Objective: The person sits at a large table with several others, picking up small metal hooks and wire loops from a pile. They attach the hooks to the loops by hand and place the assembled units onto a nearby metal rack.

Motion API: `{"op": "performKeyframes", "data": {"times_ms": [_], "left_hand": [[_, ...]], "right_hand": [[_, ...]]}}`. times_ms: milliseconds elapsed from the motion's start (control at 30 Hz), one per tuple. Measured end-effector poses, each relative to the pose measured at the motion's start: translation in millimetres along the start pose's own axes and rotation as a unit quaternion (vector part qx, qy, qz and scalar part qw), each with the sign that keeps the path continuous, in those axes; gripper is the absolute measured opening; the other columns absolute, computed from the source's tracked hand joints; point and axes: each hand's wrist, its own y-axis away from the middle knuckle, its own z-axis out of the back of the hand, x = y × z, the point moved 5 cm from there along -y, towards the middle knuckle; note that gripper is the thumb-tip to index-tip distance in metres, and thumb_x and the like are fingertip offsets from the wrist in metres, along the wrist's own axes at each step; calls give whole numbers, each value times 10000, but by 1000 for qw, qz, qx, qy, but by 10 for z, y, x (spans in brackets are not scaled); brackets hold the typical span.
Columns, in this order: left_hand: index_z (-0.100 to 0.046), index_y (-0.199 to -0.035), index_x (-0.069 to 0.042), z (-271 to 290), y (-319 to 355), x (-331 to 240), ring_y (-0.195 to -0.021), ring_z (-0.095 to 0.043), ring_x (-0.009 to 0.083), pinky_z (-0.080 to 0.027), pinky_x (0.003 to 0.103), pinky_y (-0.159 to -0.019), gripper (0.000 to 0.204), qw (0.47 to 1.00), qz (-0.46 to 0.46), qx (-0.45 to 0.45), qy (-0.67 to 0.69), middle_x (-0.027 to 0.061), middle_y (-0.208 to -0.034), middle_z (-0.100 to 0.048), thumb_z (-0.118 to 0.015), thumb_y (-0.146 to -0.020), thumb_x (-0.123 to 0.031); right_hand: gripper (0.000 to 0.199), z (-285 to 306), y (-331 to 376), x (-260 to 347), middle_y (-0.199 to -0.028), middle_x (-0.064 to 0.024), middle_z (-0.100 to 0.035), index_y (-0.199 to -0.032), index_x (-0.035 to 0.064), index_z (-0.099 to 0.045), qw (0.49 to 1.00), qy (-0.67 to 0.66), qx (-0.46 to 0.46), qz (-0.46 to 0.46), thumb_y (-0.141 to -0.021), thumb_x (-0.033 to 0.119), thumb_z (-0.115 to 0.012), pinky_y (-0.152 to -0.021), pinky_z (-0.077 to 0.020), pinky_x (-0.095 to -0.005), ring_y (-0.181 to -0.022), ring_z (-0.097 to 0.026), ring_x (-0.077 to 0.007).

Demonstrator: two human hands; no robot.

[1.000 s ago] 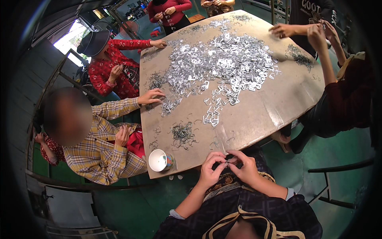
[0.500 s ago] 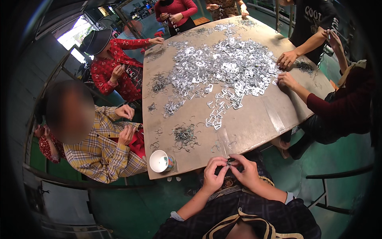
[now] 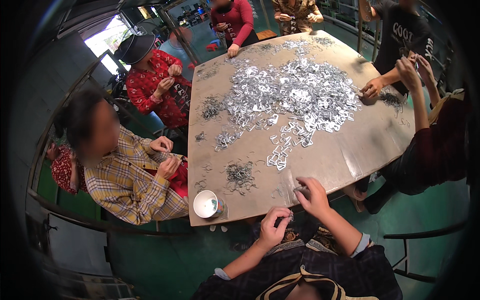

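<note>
At the table's near edge, my left hand (image 3: 274,230) is closed in a pinch, with a small greyish bit showing at the fingertips that is too small to name. My right hand (image 3: 314,200) is apart from it, farther forward over the table edge, its thumb and fingers spread with nothing visible between them. A few thin wire hooks (image 3: 277,191) lie just left of my right hand. Beyond the fingertips, flat silvery metal clips (image 3: 281,156) trail off a large heap (image 3: 315,95). Left of my hands sits a pile of thin dark wire hooks (image 3: 240,176).
A white paper cup (image 3: 205,204) with small greenish bits inside stands at the near left corner of the brown-covered table (image 3: 325,160). A co-worker in a plaid shirt (image 3: 135,185) sits at left; several others surround the table. A metal frame (image 3: 425,230) stands at right.
My hands were together at the fingertips; now they are apart, the right one forward over the table edge, the left slightly lower. Co-workers' hands have shifted too.
</note>
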Motion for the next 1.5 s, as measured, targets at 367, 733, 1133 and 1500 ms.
{"op": "performKeyframes", "data": {"times_ms": [367,733,1133,1500], "left_hand": [[-584,-878,16,14,33,-131,-852,-647,223,-512,311,-791,123,999,-23,-21,-42,132,-916,-661,-644,-801,91],[-592,-882,23,6,112,-96,-828,-646,272,-510,337,-753,112,998,-19,-31,-43,139,-893,-657,-655,-801,68],[-597,-879,24,-40,189,-77,-821,-647,272,-510,329,-749,113,999,-21,-22,-43,138,-886,-658,-661,-797,67],[-605,-880,25,-40,189,-42,-810,-655,223,-512,300,-747,109,999,-15,-10,-49,131,-889,-668,-661,-798,71]], "right_hand": [[366,-1044,-950,-452,-1352,-98,-515,-1233,125,-580,953,255,151,65,-883,233,-597,-1062,-324,-467,-1306,-422,-290],[218,-550,-608,-644,-1043,-44,-656,-993,110,-693,962,242,88,90,-832,118,-546,-895,-456,-397,-1089,-572,-249],[496,272,2,-842,-1277,-131,-548,-1159,58,-628,985,156,-1,-68,-697,149,-786,-956,-454,-412,-1137,-550,-318],[308,148,6,-722,-958,-100,-584,-994,55,-686,954,301,11,-3,-733,202,-757,-810,-411,-404,-969,-520,-301]]}}
